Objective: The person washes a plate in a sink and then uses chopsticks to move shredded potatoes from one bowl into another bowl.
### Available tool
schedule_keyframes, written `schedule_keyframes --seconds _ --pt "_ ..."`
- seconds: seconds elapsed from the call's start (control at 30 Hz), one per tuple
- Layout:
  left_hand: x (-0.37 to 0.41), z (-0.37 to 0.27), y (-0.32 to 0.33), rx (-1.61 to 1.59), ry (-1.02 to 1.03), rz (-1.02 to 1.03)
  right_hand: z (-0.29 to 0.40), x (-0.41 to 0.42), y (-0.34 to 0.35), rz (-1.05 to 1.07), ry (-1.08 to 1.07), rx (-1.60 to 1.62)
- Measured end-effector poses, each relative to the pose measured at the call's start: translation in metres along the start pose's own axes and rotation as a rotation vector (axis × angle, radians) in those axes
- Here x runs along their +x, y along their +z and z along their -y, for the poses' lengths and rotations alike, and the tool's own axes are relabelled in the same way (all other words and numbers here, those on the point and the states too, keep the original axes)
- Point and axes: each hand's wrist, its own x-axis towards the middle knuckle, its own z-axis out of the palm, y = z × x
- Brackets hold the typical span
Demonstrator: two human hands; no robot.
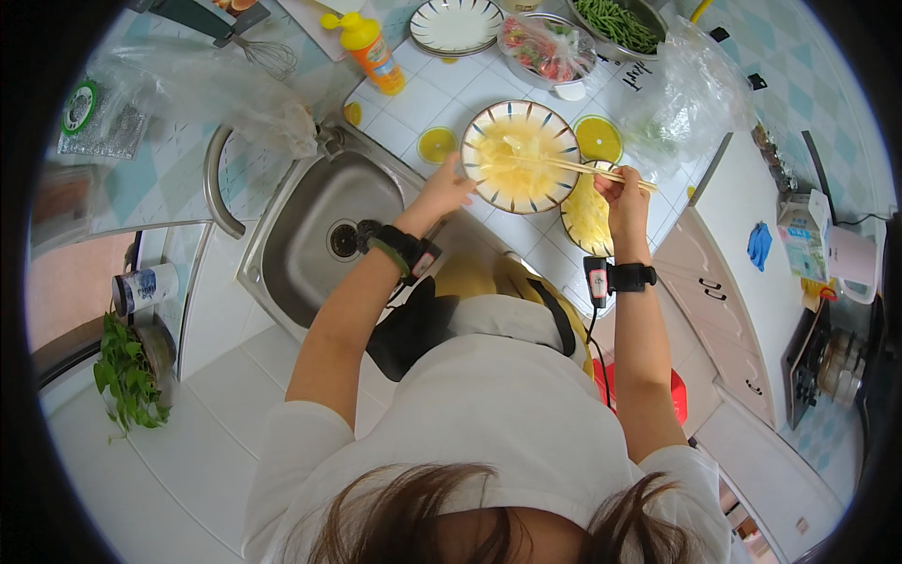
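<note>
A round white bowl (478,169) with blue dashes and a brown rim holds yellowish liquid and pale pieces of food. My left hand (445,187) holds the bowl at its left side, fingers and thumb spread along the rim. Wooden chopsticks (588,168) are gripped in my right hand (624,201), and their tips reach into the yellowish food. Below my right hand, partly hidden by it and the bowl, lies a patterned dish (590,218) of pale yellow cut food. Both wrists wear black straps with small devices.
A steel sink (296,233) with a curved faucet (215,183) lies left. Beyond the bowl stand an orange squeeze bottle (373,56), stacked plates (456,27), a plastic-covered bowl of red food (546,53) and a metal bowl of green beans (620,27). A clear plastic bag (687,99) is at right.
</note>
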Motion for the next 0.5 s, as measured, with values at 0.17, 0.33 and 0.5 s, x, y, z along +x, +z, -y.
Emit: schedule_keyframes --seconds 0.17,0.33,0.5 --pt "-0.001 0.003 -0.002 -0.001 -0.028 0.009 0.006 -0.006 0.006 0.016 -0.025 0.033" --pt "0.000 -0.001 0.000 -0.005 -0.039 0.014 -0.006 0.000 -0.007 -0.033 0.004 0.001" --pt "0.001 0.004 -0.002 0.005 -0.041 0.004 0.011 -0.010 0.002 0.011 -0.044 0.008"
